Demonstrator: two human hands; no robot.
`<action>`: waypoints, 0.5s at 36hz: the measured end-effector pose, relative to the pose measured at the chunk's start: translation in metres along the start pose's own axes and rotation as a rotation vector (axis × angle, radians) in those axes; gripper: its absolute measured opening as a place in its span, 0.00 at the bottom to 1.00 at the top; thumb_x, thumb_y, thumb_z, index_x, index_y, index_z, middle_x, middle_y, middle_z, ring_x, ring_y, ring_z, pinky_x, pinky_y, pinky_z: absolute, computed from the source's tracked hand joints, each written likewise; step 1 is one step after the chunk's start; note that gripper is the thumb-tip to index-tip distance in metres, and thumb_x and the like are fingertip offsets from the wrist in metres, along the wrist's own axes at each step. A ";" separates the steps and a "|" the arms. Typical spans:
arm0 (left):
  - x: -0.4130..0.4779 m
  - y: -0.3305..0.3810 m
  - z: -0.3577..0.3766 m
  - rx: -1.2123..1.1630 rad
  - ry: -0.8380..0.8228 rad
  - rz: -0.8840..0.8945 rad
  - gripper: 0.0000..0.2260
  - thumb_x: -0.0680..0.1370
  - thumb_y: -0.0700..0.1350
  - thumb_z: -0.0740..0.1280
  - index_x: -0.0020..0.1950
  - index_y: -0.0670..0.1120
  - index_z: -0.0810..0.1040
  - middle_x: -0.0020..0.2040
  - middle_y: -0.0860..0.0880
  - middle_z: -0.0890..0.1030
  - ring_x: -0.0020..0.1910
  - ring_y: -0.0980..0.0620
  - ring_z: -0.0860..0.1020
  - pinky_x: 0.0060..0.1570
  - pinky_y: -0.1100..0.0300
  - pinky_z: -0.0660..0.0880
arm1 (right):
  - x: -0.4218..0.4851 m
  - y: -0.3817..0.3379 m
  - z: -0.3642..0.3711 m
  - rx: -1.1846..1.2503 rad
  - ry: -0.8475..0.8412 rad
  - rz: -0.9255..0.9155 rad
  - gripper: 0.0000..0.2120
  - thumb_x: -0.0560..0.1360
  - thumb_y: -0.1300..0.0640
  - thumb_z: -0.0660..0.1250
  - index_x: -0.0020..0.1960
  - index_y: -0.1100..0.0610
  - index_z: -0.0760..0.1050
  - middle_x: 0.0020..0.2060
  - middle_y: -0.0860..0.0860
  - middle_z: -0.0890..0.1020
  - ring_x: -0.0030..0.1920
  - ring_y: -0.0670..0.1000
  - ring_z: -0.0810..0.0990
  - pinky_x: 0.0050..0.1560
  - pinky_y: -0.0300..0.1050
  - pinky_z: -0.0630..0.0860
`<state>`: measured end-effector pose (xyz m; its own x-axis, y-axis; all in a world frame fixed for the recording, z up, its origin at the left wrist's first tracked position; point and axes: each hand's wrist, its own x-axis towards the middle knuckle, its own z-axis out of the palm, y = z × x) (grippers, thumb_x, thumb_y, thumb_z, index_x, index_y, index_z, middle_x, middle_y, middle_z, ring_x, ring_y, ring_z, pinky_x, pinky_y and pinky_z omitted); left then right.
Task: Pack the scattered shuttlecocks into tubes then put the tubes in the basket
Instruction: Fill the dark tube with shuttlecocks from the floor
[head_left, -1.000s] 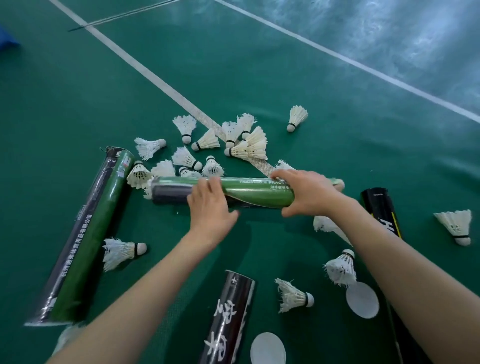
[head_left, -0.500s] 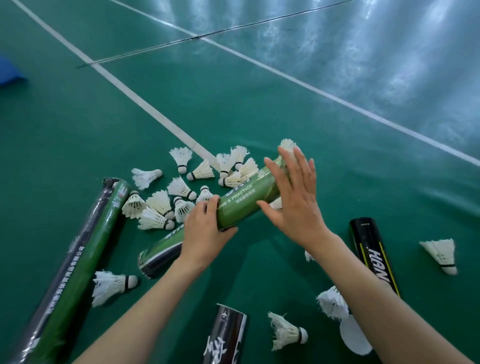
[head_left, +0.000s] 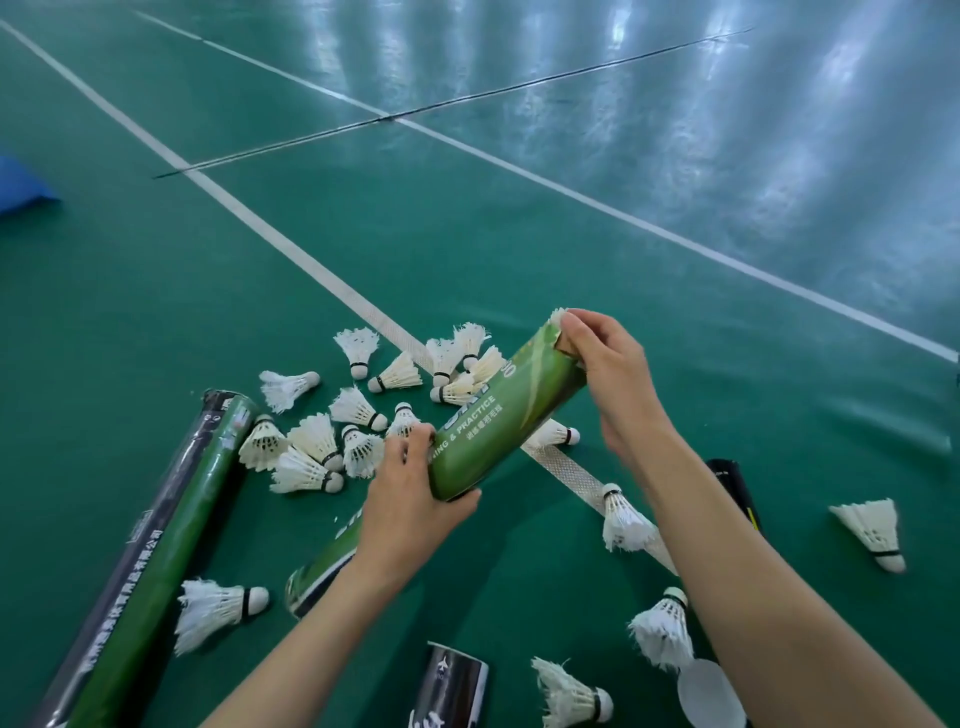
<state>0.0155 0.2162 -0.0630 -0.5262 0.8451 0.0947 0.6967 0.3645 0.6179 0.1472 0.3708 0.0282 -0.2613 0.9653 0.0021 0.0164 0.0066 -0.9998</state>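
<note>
A: Left hand (head_left: 410, 499) state?
B: Sits just right of the wrapped green tube (head_left: 156, 545) and the shuttlecock pile (head_left: 311, 452). Fingers curled round the middle of the green tube (head_left: 498, 415). It's tilted, low end down-left near the floor (head_left: 675, 234), contact unclear, mouth up-right.
A: Right hand (head_left: 608, 374)?
B: At the upper mouth, fingertips pinching the rim. White feathers (head_left: 558, 314) show at the opening. Right of it: black tube (head_left: 737, 493) on the floor, lone shuttlecock (head_left: 872, 530) well apart.
</note>
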 end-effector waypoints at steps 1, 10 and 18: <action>-0.001 0.002 0.001 -0.032 0.002 -0.006 0.32 0.66 0.56 0.75 0.65 0.52 0.64 0.55 0.52 0.67 0.50 0.49 0.71 0.47 0.53 0.73 | 0.002 -0.002 0.000 0.031 -0.015 0.022 0.03 0.76 0.54 0.68 0.48 0.52 0.79 0.45 0.47 0.82 0.43 0.41 0.78 0.47 0.35 0.72; 0.004 0.019 0.002 -0.245 0.059 -0.013 0.36 0.68 0.52 0.75 0.70 0.57 0.59 0.56 0.54 0.64 0.53 0.56 0.66 0.51 0.62 0.65 | 0.007 -0.033 0.022 0.131 -0.021 -0.074 0.02 0.77 0.56 0.67 0.48 0.54 0.78 0.41 0.46 0.82 0.37 0.37 0.79 0.41 0.31 0.73; 0.039 0.063 -0.044 -0.560 0.169 -0.006 0.30 0.66 0.55 0.76 0.63 0.56 0.67 0.57 0.54 0.74 0.55 0.56 0.74 0.56 0.56 0.73 | -0.004 -0.077 0.066 0.020 -0.195 -0.271 0.01 0.79 0.56 0.64 0.49 0.52 0.73 0.43 0.47 0.79 0.41 0.40 0.78 0.43 0.33 0.74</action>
<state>0.0170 0.2553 0.0135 -0.6321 0.7525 0.1849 0.3539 0.0681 0.9328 0.0830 0.3493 0.1044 -0.4338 0.8607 0.2665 -0.0975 0.2492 -0.9635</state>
